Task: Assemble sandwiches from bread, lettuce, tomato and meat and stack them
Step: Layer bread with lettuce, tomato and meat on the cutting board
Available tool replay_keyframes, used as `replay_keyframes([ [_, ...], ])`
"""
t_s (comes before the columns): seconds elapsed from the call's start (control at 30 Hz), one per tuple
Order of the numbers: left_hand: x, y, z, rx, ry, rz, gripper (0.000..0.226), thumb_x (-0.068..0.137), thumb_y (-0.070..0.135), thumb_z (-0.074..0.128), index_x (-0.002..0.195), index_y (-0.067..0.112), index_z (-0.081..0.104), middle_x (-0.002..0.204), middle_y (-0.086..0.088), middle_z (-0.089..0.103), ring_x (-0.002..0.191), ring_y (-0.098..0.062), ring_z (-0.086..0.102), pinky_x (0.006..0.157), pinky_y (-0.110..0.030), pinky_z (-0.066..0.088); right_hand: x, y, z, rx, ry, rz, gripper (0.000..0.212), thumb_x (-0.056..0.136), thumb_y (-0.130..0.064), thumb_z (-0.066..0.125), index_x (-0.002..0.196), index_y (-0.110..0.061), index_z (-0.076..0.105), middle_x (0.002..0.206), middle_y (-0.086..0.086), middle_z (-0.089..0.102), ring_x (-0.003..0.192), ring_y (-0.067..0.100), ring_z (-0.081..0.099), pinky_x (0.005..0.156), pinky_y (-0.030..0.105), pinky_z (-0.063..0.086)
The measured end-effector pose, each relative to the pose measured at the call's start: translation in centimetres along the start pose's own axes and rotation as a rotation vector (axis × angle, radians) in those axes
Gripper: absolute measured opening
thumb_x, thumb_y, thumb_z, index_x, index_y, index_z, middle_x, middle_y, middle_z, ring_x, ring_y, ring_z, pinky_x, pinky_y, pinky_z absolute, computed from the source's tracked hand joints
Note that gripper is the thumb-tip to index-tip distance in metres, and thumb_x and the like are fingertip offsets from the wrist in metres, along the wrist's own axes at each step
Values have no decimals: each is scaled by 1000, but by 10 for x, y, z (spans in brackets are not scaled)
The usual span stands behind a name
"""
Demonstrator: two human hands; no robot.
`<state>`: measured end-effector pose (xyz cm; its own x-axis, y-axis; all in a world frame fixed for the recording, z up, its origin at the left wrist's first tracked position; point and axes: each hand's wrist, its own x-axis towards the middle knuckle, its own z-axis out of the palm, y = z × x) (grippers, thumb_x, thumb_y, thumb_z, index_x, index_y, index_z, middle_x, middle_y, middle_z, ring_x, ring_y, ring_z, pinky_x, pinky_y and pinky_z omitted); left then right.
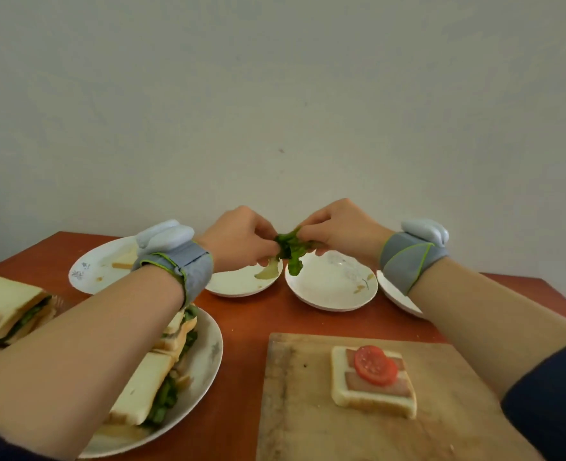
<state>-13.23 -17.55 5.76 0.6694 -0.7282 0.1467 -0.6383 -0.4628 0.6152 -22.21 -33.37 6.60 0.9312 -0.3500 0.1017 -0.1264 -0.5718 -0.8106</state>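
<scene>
Tearing or spreading the lettuce leaf (289, 249) seems to be the step in hand: the left hand (241, 239) and the right hand (341, 232) each pinch it with curled fingertips, holding it in the air above the gap between two small white dishes (334, 294) at the far side of the table. To do this well, I would size the piece to the bread, keep it flat, and carry it low to the open sandwich. That sandwich lies near on a wooden cutting board (308, 410): a bread slice (373, 400) topped with meat (399, 389) and two overlapping tomato slices (374, 364), with no lettuce or top slice yet. The left dish (238, 284) holds a pale leaf scrap. Finished sandwiches (155, 387) lean together on a large plate (211, 357) under the left forearm, and more show at the left edge. The reddish-brown tabletop (248, 321) carries scattered crumbs and stands against a plain pale wall (275, 94)
</scene>
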Motion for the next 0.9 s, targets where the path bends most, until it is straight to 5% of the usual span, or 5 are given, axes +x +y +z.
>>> replay_keyframes([
  [0.23,-36,64,40,-582,-39,-70,5,84,3,66,88,2,68,81,-14,72,65,-12,69,67,-20,57,-74,6,-56,-71,50,46,13,81,-12,66,87,-7,77,82,16,73,68,14,60,72,27,56],
  [0.43,-60,74,108,-857,-90,-156,6,85,-1,64,82,3,62,74,-9,67,62,-10,67,66,-20,56,-107,44,-56,-119,96,125,9,79,-6,68,80,-8,76,67,9,68,61,16,58,56,20,51],
  [0.57,-79,63,136,-738,-109,-221,8,79,1,69,86,4,66,85,-15,72,73,-17,65,73,-25,55,-124,67,-44,-176,7,172,14,80,-5,66,84,-13,77,62,-3,67,47,1,55,51,10,45],
  [0.73,-90,53,129,-492,-211,-158,23,79,6,64,96,17,73,83,-4,74,73,-11,66,71,-23,54,-131,87,-33,-181,-83,164,19,80,-3,65,91,-13,76,80,2,72,68,11,59,58,14,49],
  [0.9,-89,41,132,-137,36,-58,28,77,14,64,99,31,64,103,12,61,95,-7,58,87,-31,50,-132,92,-33,-144,-82,141,22,78,-2,66,91,-17,76,84,0,72,64,5,56,58,12,46],
])
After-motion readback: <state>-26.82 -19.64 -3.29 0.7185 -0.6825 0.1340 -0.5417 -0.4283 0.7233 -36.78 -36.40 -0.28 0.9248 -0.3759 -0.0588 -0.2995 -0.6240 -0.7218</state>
